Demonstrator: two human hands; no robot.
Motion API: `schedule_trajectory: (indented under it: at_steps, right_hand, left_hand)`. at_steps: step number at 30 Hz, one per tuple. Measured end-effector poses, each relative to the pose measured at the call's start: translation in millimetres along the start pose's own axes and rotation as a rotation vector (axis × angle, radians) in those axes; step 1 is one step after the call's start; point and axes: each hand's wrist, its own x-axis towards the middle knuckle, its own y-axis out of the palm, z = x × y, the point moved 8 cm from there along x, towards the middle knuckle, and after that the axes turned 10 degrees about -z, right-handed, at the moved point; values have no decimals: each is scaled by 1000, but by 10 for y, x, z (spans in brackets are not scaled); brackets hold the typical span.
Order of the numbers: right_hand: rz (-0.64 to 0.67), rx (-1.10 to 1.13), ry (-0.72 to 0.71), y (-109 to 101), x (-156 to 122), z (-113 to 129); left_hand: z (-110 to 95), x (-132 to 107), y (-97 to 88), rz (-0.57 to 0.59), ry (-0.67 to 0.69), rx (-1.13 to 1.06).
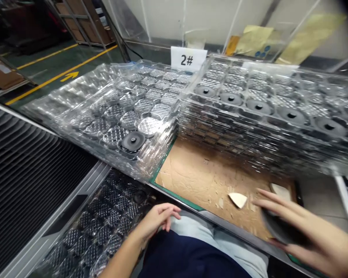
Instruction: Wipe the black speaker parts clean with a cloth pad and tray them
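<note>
My right hand (295, 227), blurred by motion, grips a dark round disc (281, 227) by its edge, over the front right of the bench. A pale triangular piece (237, 200) lies on the brown board just left of those fingers, and a second pale piece (280, 191) lies behind them. My left hand (162, 216) hovers at the bench's front edge above my lap, its fingers loosely bent and apart, with nothing in them. One black round part with a central knob (133, 141) sits in the front of the left stack of clear trays (150, 104).
A taller stack of clear trays (220, 119) at the back right carries a front row of dark round parts (259, 106). Brown board (191, 162) covers the bench. More trays (104, 216) sit low at left, beside a black ribbed conveyor (26, 162). A "2#" sign (188, 59) stands behind.
</note>
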Motion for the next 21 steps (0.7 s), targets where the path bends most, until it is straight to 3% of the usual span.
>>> schedule_trajectory:
  at_steps: [2, 4, 7, 10, 14, 18, 21]
  right_hand:
    - [187, 60, -23, 321, -43, 204]
    - [290, 143, -36, 568, -86, 438]
    - [264, 287, -59, 709, -148, 686]
    - [158, 410, -77, 674, -211, 721]
    - [154, 512, -110, 625, -208, 680]
    - [237, 498, -85, 608, -100, 661]
    - [291, 417, -62, 631, -79, 554]
  left_hand:
    - [-268, -99, 596, 237, -14, -89]
    - [-434, -185, 1084, 452, -66, -141]
    - [-493, -230, 1493, 642, -159, -163]
    - [-367, -241, 1636, 785, -266, -128]
    - [-63, -308, 1673, 976, -461, -130]
    - [64, -291, 1653, 887, -629, -313]
    - [-150, -271, 1663, 820, -604, -458]
